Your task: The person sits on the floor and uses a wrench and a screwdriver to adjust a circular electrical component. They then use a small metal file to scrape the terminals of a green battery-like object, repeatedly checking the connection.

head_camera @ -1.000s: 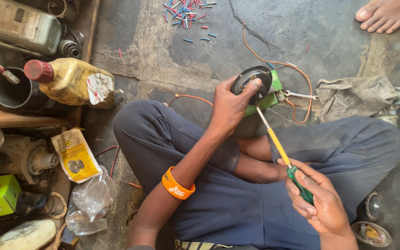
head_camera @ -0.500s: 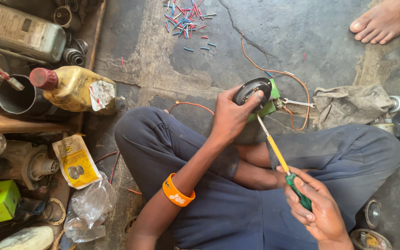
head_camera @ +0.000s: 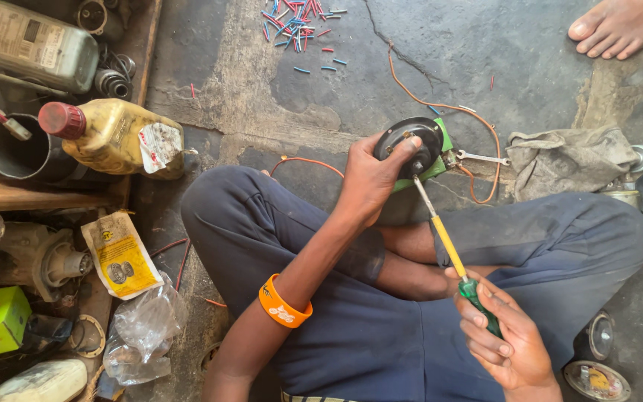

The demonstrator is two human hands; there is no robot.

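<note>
Fingers, left: the left hand (head_camera: 370, 182) is clenched over a round black part (head_camera: 411, 145) just right of the frame's centre, thumb pressed on its face.
Fingers, right: the right hand (head_camera: 504, 339), lower right of the frame, is wrapped round the green grip of a screwdriver (head_camera: 448, 246).
Screwdriver: yellow shank slants up and left, its metal tip reaching the lower edge of the black part.
Black part: sits on the concrete floor (head_camera: 217, 82) beyond the person's crossed legs, with a green piece and a small spanner (head_camera: 481, 158) touching its right side.
Wire: an orange wire (head_camera: 440, 104) loops round the part.
Wrist: orange band (head_camera: 284, 304) on the left forearm.
Left of frame: yellow oil bottle (head_camera: 117, 138) with red cap, lying on its side.
Top centre: scattered red and blue sleeve bits (head_camera: 295, 22).
Upper right: another person's bare foot (head_camera: 619, 26).
Right of part: grey rag (head_camera: 567, 160).
</note>
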